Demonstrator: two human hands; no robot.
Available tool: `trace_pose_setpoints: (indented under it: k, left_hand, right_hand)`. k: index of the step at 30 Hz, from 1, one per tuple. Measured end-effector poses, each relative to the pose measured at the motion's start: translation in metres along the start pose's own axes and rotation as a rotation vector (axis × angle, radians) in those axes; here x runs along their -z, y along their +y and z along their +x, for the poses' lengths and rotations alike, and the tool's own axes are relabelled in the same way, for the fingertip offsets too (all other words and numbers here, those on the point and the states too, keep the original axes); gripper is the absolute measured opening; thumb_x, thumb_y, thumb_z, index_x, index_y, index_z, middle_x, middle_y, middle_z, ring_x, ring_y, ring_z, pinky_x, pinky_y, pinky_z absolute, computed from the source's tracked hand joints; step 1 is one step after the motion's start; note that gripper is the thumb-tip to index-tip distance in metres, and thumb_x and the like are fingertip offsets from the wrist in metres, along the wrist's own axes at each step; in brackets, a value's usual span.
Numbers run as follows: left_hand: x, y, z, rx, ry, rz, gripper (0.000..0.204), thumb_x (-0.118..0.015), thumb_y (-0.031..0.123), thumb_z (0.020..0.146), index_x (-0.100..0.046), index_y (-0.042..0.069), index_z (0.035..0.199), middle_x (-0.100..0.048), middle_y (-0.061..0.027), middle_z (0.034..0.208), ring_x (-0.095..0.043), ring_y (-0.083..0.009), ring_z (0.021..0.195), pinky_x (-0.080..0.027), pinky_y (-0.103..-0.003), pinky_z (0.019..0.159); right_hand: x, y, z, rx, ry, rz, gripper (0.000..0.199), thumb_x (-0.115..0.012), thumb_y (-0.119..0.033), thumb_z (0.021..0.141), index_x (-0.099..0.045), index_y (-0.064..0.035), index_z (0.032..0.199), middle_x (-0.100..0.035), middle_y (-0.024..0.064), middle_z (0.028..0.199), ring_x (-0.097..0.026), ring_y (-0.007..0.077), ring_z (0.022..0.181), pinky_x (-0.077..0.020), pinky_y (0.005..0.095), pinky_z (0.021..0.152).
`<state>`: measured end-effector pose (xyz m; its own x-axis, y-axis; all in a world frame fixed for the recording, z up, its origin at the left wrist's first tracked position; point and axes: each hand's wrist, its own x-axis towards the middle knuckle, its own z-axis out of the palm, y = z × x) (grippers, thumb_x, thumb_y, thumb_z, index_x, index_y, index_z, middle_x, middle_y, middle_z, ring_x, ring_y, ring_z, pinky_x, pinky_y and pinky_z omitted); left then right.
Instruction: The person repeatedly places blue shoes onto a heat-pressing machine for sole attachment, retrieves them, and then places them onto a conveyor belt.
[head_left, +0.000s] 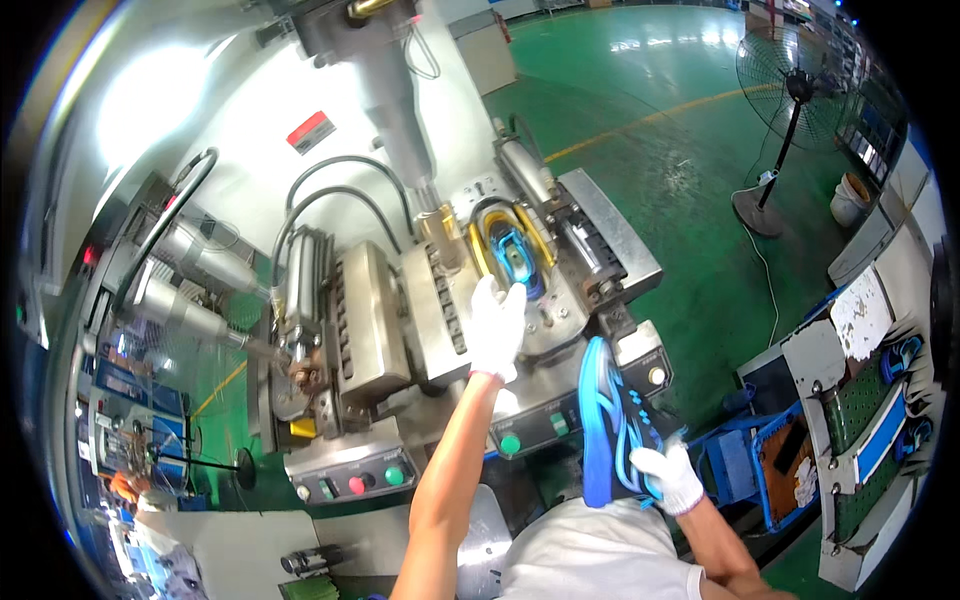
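My left hand [496, 326], in a white glove, reaches over the front of a metal press machine. Its fingertips are apart, at the near end of a mold [479, 238] with yellow edges. Inside that mold sits a blue strappy sandal [516, 258], toe and heel hard to tell apart; whether my fingers touch it I cannot tell. Lower right, my gloved right hand [668, 476] is closed around blue and black sandals [606, 420], held upright in front of my body. How many are in the bunch is unclear.
Control panels with coloured buttons [510, 444] line the machine's front. Metal cylinders [573, 235] flank the mold. To the right stand a blue bin [727, 465] and a rack [862, 440] with more sandals. A pedestal fan [797, 88] stands on the green floor.
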<state>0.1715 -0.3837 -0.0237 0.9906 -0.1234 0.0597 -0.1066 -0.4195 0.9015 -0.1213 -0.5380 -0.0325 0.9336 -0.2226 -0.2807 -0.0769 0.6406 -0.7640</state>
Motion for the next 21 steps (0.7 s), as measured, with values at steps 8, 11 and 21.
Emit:
trace_pose_setpoints:
  k: [8,11,21]
  left_hand:
    - [-0.097,-0.097,0.153,0.099,0.143,0.603,0.092,-0.064,0.039,0.094,-0.021,-0.013,0.157,-0.043,-0.0346,0.151,-0.049,-0.0486,0.136,-0.041,-0.048,0.114]
    - [-0.086,-0.078,0.16,0.104,0.083,0.407,0.068,-0.067,0.032,0.093,-0.047,-0.009,0.142,-0.067,-0.0268,0.126,-0.068,-0.0393,0.11,-0.052,-0.047,0.098]
    - [0.108,-0.011,-0.074,0.165,0.037,0.02,0.049,-0.067,0.028,0.098,-0.054,0.005,0.139,-0.068,-0.012,0.105,-0.065,-0.021,0.097,-0.053,-0.037,0.089]
  right_hand:
    - [0.066,0.023,-0.047,0.03,0.409,-0.361,0.05,-0.081,-0.017,0.078,-0.065,0.0052,0.12,-0.069,0.004,0.099,-0.061,0.0128,0.08,-0.0489,0.0325,0.074]
    - [0.061,0.014,-0.027,-0.082,0.511,-0.196,0.035,-0.082,-0.012,0.077,-0.069,0.0048,0.105,-0.067,0.0003,0.089,-0.056,0.0068,0.066,-0.0455,0.0273,0.057]
    - [-0.057,-0.06,0.193,0.069,0.057,-0.35,0.031,-0.08,-0.012,0.089,-0.068,0.0033,0.114,-0.074,0.0099,0.102,-0.071,0.0158,0.081,-0.0591,0.0336,0.073]
